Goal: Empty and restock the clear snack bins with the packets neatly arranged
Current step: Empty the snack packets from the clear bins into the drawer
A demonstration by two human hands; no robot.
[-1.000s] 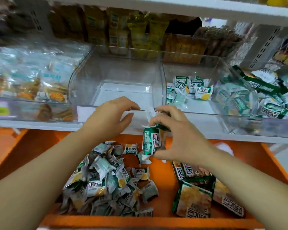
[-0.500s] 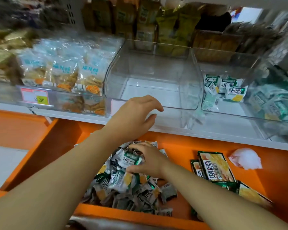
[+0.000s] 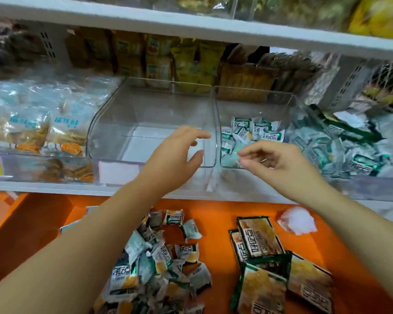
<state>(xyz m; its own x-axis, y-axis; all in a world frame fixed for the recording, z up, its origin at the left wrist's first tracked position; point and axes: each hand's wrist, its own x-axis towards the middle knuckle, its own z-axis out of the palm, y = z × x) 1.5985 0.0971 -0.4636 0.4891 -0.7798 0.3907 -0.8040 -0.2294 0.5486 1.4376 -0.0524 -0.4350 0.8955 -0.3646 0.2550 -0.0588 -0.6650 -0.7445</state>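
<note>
Item 1, empty clear bin: centre of the frame. Its long axis runs from the low front lip up the frame to the back wall, with the open side facing me. I log no packets inside.

Item 2, second clear bin: touching the first bin on its right, same axis. A few small green-and-white packets lie in it, jumbled and pointing every way.

Item 3, loose packet heap: lower centre, on the orange shelf, with no common direction.

Item 4, large flat packs: lower right, overlapping. Their long axes run roughly up and down the frame, the tops leaning slightly left.

Item 5, left hand: centre, over the front lip of the empty bin. The fingers are spread and nearly straight, and it grips nothing.

Item 6, right hand: right of centre, in front of the second bin. The fingers are loosely curled with the thumb near the forefinger, and I see nothing between them.

Item 7, crumpled white wad: on the orange shelf, right of centre.

Item 8, bin of biscuit bags: left.

Item 9, full bin of green packets: far right.
</note>
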